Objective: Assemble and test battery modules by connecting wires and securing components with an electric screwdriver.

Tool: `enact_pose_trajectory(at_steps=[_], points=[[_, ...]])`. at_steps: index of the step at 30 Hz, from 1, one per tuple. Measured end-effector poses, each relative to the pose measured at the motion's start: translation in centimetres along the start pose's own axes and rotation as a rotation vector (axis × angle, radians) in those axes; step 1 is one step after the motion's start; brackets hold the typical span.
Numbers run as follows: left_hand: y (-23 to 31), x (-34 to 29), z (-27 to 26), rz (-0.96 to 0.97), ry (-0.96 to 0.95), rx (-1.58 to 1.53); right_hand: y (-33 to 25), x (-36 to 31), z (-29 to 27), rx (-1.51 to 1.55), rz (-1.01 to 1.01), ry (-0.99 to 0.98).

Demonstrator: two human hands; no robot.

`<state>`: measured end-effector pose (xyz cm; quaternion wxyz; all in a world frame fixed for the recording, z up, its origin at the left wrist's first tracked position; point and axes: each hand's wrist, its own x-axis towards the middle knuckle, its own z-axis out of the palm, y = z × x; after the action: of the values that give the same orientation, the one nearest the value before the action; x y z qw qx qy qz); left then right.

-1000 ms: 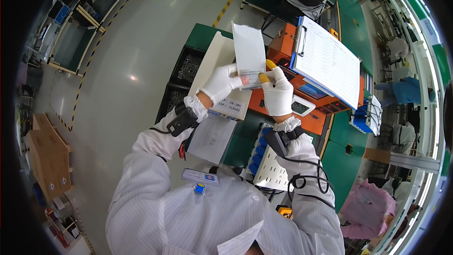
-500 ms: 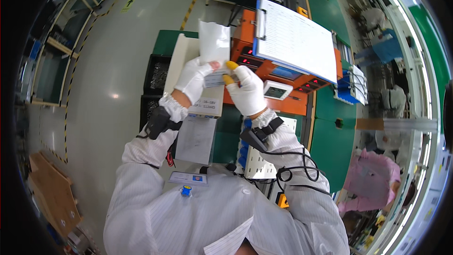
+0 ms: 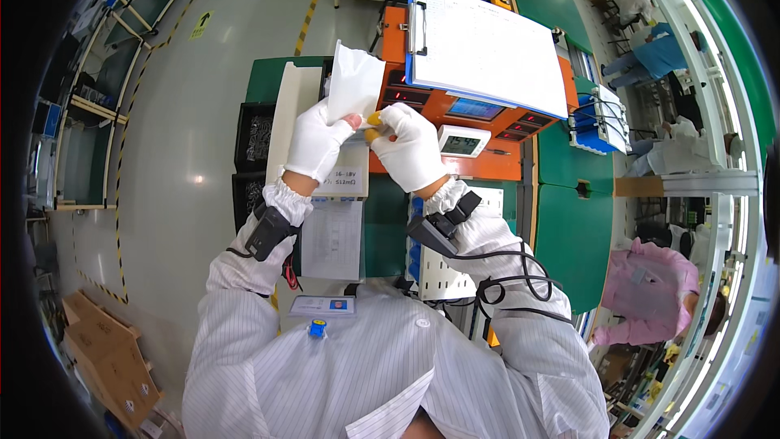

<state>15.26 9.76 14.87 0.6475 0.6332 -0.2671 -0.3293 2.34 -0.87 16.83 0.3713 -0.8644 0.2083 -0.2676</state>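
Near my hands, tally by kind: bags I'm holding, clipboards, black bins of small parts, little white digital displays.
White bag: 1
Clipboard: 1
Black bins: 2
White digital display: 1
Total: 5

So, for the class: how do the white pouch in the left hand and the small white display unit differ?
The white pouch is long and upright, while the display unit is smaller and wider than tall. The pouch looks thin and creased; the unit has a rigid case with a screen. The left hand grips the pouch, whereas the unit sits untouched on orange equipment. Both are mainly white.
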Motion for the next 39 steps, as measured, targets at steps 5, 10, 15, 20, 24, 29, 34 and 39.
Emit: enact_pose_trajectory(at_steps=[5,10,15,20,24,29,34,39], points=[[0.9,0.2,0.2,-0.13,0.057,-0.056,-0.2,-0.1,-0.3,-0.327,-0.349,0.116],[-0.5,0.4,0.7,-0.054,0.093,-0.081,-0.4,-0.3,0.0,-0.082,-0.114,0.113],[-0.2,0.1,0.6,-0.009,0.1,0.019,-0.2,-0.1,0.4,0.19,0.21,0.031],[1.0,0.2,0.2,-0.218,0.08,-0.05,-0.3,-0.1,-0.5,-0.411,-0.408,0.082],[1.2,0.3,0.1,-0.286,0.071,-0.095,-0.2,-0.3,-0.8,-0.491,-0.47,0.041],[0.0,0.3,0.1,-0.1,0.033,0.067,-1.1,-0.6,0.0,0.009,0.036,0.055],[-0.2,0.5,0.4,-0.089,0.048,0.148,-0.6,-0.7,-0.4,0.074,0.091,0.031],[0.7,0.5,0.2,-0.204,0.018,0.114,-0.3,-0.7,-1.1,-0.56,-0.44,-0.001]])
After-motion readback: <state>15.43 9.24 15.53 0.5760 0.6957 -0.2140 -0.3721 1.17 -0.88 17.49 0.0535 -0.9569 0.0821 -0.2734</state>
